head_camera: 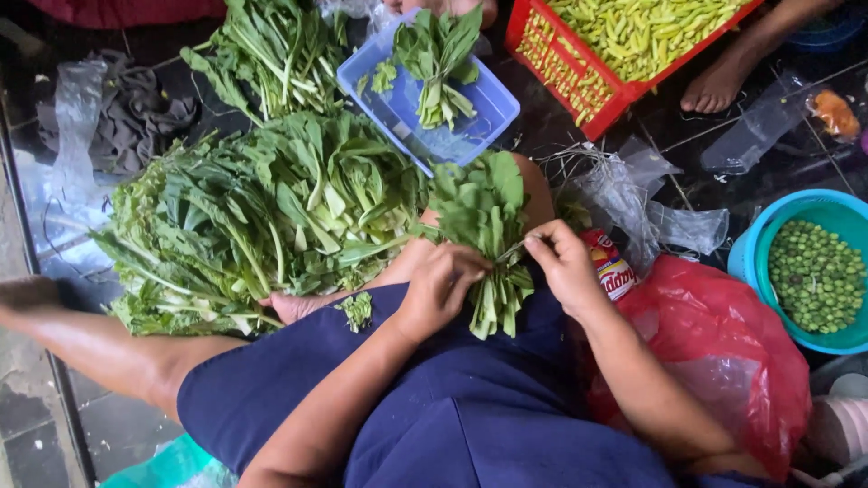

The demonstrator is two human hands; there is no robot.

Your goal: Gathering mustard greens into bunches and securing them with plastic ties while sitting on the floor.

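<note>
Dark wet floor (651,122) carries the containers: a blue tray (479,122) with one tied bunch of greens, a red crate (579,86) of yellow-green pods cut off by the top edge, and a teal bowl (755,244) of green peas cut off at right. On the lap, the left hand (440,285) has its grip clenched around the stems of a leafy bundle (484,230). The right hand (565,267) pinches a thin tie (514,248) at the stems, hard to make out. A big heap of greens (253,217) lies just beside.

Both forearms reach forward over the lap, left hand (440,287) and right hand (562,266) curled closed, fingertips nearly meeting.
</note>
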